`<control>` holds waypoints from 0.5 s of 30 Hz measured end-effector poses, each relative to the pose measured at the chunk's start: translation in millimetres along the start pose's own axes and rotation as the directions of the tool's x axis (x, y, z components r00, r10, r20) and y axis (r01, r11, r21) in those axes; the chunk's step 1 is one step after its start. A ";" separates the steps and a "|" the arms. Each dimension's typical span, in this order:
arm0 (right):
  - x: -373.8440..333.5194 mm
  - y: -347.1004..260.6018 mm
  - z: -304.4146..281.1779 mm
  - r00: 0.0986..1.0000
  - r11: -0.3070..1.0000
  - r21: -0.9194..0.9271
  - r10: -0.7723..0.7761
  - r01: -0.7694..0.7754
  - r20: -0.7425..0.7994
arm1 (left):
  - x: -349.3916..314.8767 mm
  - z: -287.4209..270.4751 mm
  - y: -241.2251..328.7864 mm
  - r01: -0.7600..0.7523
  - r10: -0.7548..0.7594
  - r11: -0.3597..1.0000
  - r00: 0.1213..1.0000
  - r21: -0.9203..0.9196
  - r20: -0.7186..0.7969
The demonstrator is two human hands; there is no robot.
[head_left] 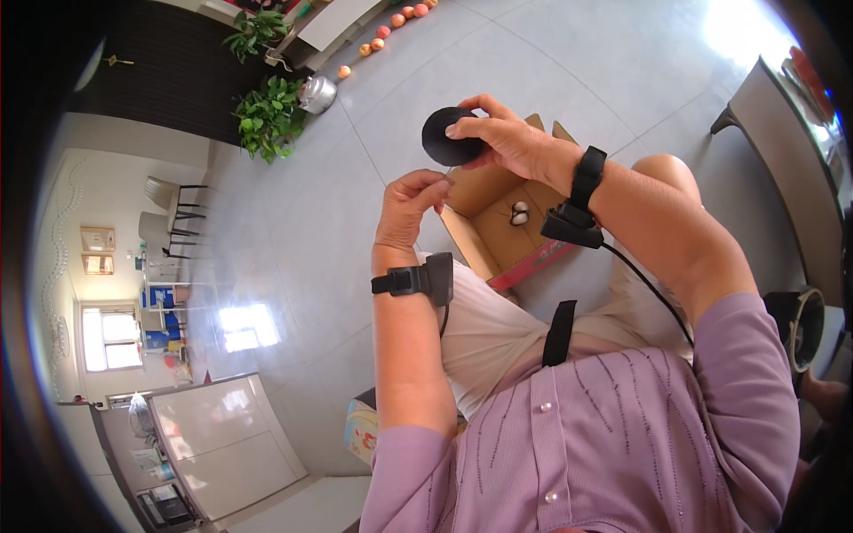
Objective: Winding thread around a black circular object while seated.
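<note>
A black, round, flat-faced thing [437, 140] is gripped in my right hand [508, 140], thumb across its face and fingers behind it; its kind does not show. My left hand [410, 206] is just below and to the left of it, thumb and fingertips pinched together. Whether anything small sits in that pinch, I cannot make out. Beneath my hands an open cardboard box [484, 253] stands on the floor between my legs, its flaps up. Inside it lies a small white and black object [520, 213].
Several reddish round fruits [383, 32] lie in a row on the tiled floor at the far side. Beside them are a silver kettle [318, 94] and a leafy plant [268, 120]. A table [771, 147] stands at right. A black cable [653, 289] runs from my right wrist.
</note>
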State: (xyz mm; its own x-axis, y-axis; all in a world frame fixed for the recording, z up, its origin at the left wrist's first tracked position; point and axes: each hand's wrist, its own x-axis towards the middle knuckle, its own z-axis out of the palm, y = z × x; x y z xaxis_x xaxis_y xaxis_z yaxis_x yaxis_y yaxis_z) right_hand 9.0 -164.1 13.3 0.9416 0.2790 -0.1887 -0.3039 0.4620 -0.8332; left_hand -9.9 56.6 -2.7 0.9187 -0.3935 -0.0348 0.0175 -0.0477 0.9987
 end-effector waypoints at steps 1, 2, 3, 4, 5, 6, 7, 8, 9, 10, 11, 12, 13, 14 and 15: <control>0.7 1.5 -0.6 1.000 0.995 -0.100 -0.018 0.016 -0.017 | -1.3 -0.9 1.9 0.003 -0.003 1.000 1.000 0.000 -0.002; 0.6 3.5 -1.4 1.000 0.995 -0.098 -0.014 0.012 -0.017 | -2.7 -2.3 4.2 -0.014 0.012 0.998 1.000 -0.061 -0.023; -1.8 3.4 0.1 0.999 0.976 -0.218 -0.012 0.003 -0.039 | -4.0 -3.4 4.7 -0.031 0.026 0.992 0.999 -0.122 -0.044; -4.3 3.4 1.4 0.998 0.943 -0.334 -0.013 -0.008 -0.061 | -4.4 -4.9 3.2 -0.027 0.021 0.992 0.999 -0.125 -0.045; -6.0 4.5 1.6 0.998 0.943 -0.333 -0.008 -0.013 -0.062 | -4.0 -6.1 2.2 -0.057 0.047 0.980 0.997 -0.193 -0.053; -7.5 5.0 1.7 1.000 0.898 -0.440 0.001 -0.014 -0.029 | -3.1 -7.6 1.0 -0.090 0.076 0.962 0.995 -0.259 -0.064; -8.7 5.7 1.6 1.000 0.841 -0.541 0.013 -0.009 0.003 | -1.8 -9.1 -0.1 -0.089 0.074 0.961 0.995 -0.261 -0.066; -9.6 6.8 0.5 1.000 0.840 -0.542 0.016 -0.011 0.004 | 0.1 -10.5 -1.2 -0.107 0.087 0.954 0.993 -0.281 -0.081; -11.1 7.2 1.7 0.993 0.834 -0.550 0.099 -0.047 0.064 | 0.7 -13.0 -2.4 -0.126 0.101 0.946 0.990 -0.297 -0.099; -11.9 7.5 3.5 0.976 0.824 -0.561 0.181 -0.081 0.124 | 0.9 -15.1 -3.7 -0.127 0.100 0.947 0.990 -0.296 -0.104; -14.0 8.3 5.0 0.952 0.855 -0.493 0.266 -0.159 0.154 | 0.8 -17.4 -4.9 -0.101 0.062 0.955 0.987 -0.278 -0.148; -14.6 9.5 4.8 0.952 0.855 -0.494 0.266 -0.159 0.154 | 2.1 -17.4 -5.0 -0.075 0.026 0.962 0.982 -0.264 -0.186; -15.1 10.8 4.1 0.928 0.896 -0.396 0.303 -0.200 0.217 | 3.0 -16.6 -5.6 -0.076 0.026 0.961 0.982 -0.264 -0.187; -15.6 11.6 3.5 0.900 0.923 -0.296 0.331 -0.246 0.284 | 3.8 -14.7 -6.8 -0.079 0.036 0.975 0.979 -0.210 -0.203; -17.5 9.7 4.0 0.900 0.923 -0.296 0.332 -0.247 0.284 | 4.1 -12.2 -6.6 -0.080 0.045 0.985 0.975 -0.155 -0.217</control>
State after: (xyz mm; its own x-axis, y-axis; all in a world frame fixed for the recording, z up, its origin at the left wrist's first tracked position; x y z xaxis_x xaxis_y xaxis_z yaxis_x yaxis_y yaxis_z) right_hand -11.0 -161.1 10.6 0.7050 0.6433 -0.2986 -0.4698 0.1082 -0.8761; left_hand -1.4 66.4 -9.0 0.9823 -0.1865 0.0192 0.0046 0.1266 0.9919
